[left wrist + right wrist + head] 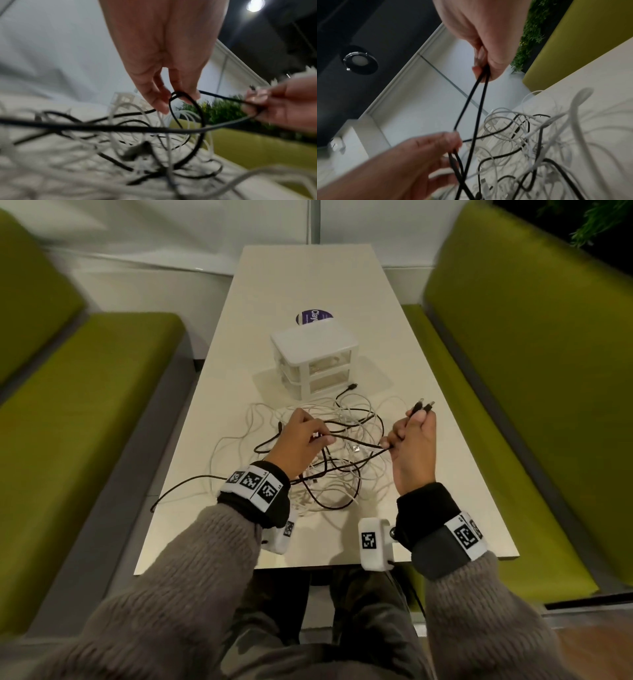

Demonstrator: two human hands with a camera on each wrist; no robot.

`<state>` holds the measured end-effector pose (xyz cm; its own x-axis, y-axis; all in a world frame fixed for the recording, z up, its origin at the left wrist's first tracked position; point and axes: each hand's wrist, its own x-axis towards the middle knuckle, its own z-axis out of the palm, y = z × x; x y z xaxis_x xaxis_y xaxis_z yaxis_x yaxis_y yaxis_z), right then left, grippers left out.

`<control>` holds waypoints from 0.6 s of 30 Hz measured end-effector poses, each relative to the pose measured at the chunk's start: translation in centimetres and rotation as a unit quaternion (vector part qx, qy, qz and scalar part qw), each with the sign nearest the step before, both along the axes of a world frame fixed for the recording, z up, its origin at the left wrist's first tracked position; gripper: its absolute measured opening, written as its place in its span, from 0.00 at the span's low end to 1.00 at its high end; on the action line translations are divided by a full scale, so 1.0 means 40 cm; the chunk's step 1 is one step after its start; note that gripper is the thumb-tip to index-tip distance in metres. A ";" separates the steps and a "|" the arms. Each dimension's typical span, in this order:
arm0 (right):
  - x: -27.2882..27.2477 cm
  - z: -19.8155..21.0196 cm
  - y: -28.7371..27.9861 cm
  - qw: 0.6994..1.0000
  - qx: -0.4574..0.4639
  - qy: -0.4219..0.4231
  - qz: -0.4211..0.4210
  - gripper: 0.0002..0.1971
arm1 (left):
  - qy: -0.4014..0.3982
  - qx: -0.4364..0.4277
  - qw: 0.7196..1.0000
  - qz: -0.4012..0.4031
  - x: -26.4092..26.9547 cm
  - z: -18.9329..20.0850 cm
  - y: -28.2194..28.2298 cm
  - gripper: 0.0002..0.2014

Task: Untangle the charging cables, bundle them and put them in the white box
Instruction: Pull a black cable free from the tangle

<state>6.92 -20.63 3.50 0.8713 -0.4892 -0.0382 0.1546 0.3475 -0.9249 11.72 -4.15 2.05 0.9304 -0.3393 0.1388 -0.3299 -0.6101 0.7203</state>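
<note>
A tangle of black and white charging cables (337, 470) lies on the table in front of the white box (313, 354), a small two-drawer unit. My left hand (322, 438) pinches a loop of a black cable (178, 95) just above the pile. My right hand (409, 429) is raised to the right and grips two strands of the black cable (481, 83). Two black plug ends (424, 405) stick out above its fingers. The black cable runs taut between both hands. In the right wrist view my left hand (452, 143) is at the lower left, holding black strands.
The cream table (308, 278) stands between two green benches (102, 378) (534, 344). A purple round sticker (313, 317) lies behind the box. One black cable trails off the table's left edge (164, 494). A black plug (351, 387) lies beside the box.
</note>
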 end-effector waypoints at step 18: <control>0.009 -0.023 0.092 0.982 -0.135 0.033 0.127 0.17 | 0.030 -0.054 0.997 -0.042 0.002 0.031 -0.017 0.12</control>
